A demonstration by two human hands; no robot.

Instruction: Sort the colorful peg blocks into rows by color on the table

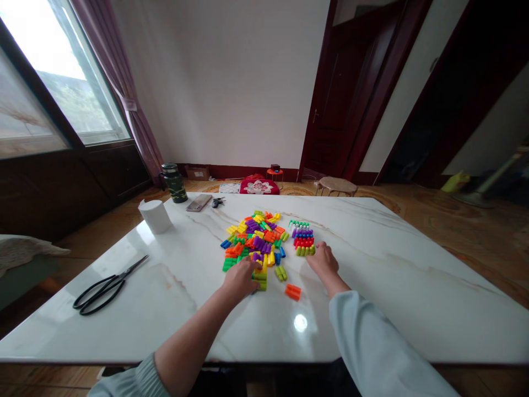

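My left hand (241, 280) reaches into the near side of a heap of tube-shaped plastic blocks (248, 241), coloured yellow, orange, purple, green and blue. Its thumb and fingers close around a lime-green block (261, 280) at the heap's edge. To the right, blocks stand in neat rows by colour, among them a red row (303, 242). My right hand (324, 259) pinches the right end of the nearest lime-green row (304, 251); its fingertips are partly hidden. Between the hands lie a loose lime-green block (281, 273) and, nearer me, an orange block (293, 292).
Black-handled scissors (109, 286) lie on the left of the white marble-patterned table (397, 275). Behind them stand a paper roll (155, 216) and a camouflage flask (174, 183). A phone (199, 203) and keys (217, 202) rest near the far edge. A stool (336, 185) stands beyond it.
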